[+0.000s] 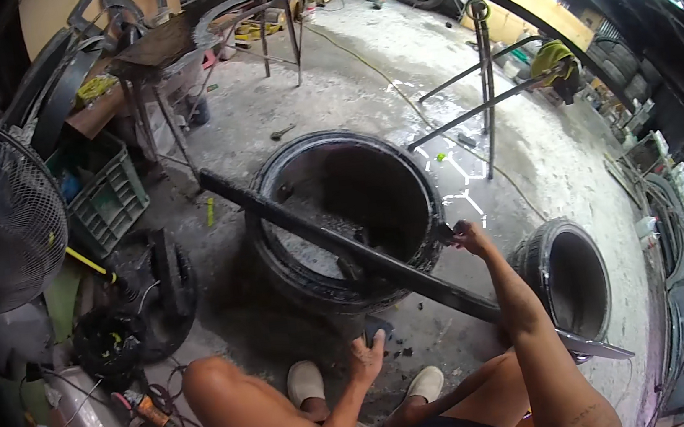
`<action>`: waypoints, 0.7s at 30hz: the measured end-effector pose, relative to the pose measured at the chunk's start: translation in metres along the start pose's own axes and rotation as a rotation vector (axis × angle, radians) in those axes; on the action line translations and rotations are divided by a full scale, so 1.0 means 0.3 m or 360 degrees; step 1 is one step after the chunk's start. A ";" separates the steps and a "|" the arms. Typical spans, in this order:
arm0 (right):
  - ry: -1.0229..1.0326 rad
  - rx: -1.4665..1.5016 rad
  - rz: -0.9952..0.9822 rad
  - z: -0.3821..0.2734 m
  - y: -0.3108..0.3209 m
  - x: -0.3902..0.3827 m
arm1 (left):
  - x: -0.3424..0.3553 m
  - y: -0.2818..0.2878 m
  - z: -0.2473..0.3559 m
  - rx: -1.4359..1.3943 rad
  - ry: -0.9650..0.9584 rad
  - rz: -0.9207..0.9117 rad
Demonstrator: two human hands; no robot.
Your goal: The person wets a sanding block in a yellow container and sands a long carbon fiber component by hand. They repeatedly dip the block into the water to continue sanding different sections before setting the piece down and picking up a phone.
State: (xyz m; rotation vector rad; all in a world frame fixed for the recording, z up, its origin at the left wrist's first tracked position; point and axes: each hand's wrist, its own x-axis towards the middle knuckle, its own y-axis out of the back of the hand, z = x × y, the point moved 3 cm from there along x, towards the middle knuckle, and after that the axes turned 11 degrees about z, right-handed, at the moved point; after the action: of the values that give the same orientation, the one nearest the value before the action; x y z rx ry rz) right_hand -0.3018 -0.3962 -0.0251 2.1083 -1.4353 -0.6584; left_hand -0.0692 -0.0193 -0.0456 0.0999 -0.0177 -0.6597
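Observation:
A long dark bar (400,277) lies slantwise across a large round black tub (435,203), which looks like a wheel rim or drum. Its near end reaches past my right knee. My left hand (366,361) is closed, thumb up, on a dark flat piece (379,328) just in front of the tub; its exact kind is unclear. Reaching beyond the bar, my right hand (470,238) is pinched on a small dark piece (446,232) beside the tub's right rim. Whether that piece touches the rim cannot be made out.
At the right stands a smaller black hollow cylinder (571,280). A fan (13,213), a green crate (110,202) and an orange power tool (152,410) are on the left. Metal stands (485,96) and a yellowish hose (380,70) occupy the far floor. Dark scraps lie near my feet.

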 end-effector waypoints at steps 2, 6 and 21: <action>-0.0078 0.0100 0.0108 -0.008 0.010 0.002 | 0.002 0.023 0.066 0.0042 0.0073 -0.0091; -0.0305 0.0360 0.0438 -0.067 -0.056 0.057 | 0.003 0.043 0.138 0.0282 0.0026 -0.0116; -0.0371 -0.0248 0.0380 -0.084 0.276 -0.213 | 0.010 -0.002 0.080 0.0735 0.0657 -0.0465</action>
State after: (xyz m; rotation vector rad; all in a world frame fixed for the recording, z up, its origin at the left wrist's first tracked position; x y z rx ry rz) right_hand -0.3641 -0.3593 0.0542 1.7518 -1.6693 -0.9112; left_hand -0.0684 -0.0235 -0.0217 0.6924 0.2472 -0.9073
